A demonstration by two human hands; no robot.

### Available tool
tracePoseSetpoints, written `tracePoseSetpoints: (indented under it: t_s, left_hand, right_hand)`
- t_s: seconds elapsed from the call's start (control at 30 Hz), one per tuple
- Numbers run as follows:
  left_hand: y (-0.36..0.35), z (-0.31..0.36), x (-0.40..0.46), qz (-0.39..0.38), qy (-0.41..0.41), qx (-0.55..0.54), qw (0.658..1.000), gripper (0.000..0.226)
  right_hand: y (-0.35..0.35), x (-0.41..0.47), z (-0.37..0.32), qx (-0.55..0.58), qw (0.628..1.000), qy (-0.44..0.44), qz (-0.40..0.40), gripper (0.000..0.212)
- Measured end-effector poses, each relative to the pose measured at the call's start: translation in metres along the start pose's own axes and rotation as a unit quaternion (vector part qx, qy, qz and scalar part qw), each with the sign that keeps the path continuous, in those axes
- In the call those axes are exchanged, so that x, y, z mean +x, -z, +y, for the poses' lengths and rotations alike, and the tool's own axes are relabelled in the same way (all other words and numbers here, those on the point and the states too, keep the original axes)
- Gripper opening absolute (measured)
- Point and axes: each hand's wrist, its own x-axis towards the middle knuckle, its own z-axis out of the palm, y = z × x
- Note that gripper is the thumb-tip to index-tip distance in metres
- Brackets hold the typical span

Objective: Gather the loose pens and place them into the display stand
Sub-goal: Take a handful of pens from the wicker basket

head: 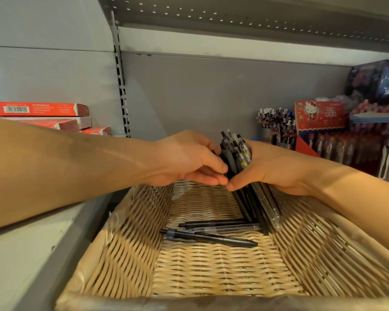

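Note:
A bundle of black and clear pens (236, 153) stands upright over a wicker basket (130, 239), its lower ends resting on the basket's floor. My right hand (274, 169) wraps the bundle from the right. My left hand (189, 160) closes on it from the left, thumbs almost touching. Three loose pens (211, 232) lie flat on the basket's floor, nearer to me. A red display stand (319, 117) with a cartoon cat on it sits at the back right on the shelf.
Red flat boxes (38, 108) are stacked on the left shelf. A cup of patterned pens (276, 124) and packaged pens (350, 149) crowd the right side. A perforated metal shelf (234, 16) hangs overhead. The grey back panel (211, 93) is behind.

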Motion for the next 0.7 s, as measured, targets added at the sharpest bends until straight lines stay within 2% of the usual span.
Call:
tracePoseSetpoints:
  t_s: [0.23, 0.43, 0.6, 0.7]
  left_hand:
    - [0.004, -0.005, 0.001, -0.064, 0.054, 0.055, 0.995, 0.017]
    - [0.014, -0.007, 0.0, -0.156, 0.084, 0.043, 0.983, 0.027]
    - [0.02, -0.009, 0.003, -0.13, 0.08, 0.047, 0.987, 0.023]
    - [0.02, -0.006, 0.0, -0.114, 0.082, 0.059, 0.988, 0.033]
  right_hand:
    - [-0.006, 0.0, -0.002, -0.058, 0.997, -0.026, -0.045, 0.065]
    - [-0.008, -0.002, -0.006, -0.086, 0.994, -0.002, -0.06, 0.058]
    - [-0.011, -0.001, -0.007, -0.086, 0.995, 0.012, -0.051, 0.052]
    - [-0.01, -0.002, -0.008, -0.073, 0.996, 0.014, -0.048, 0.049]
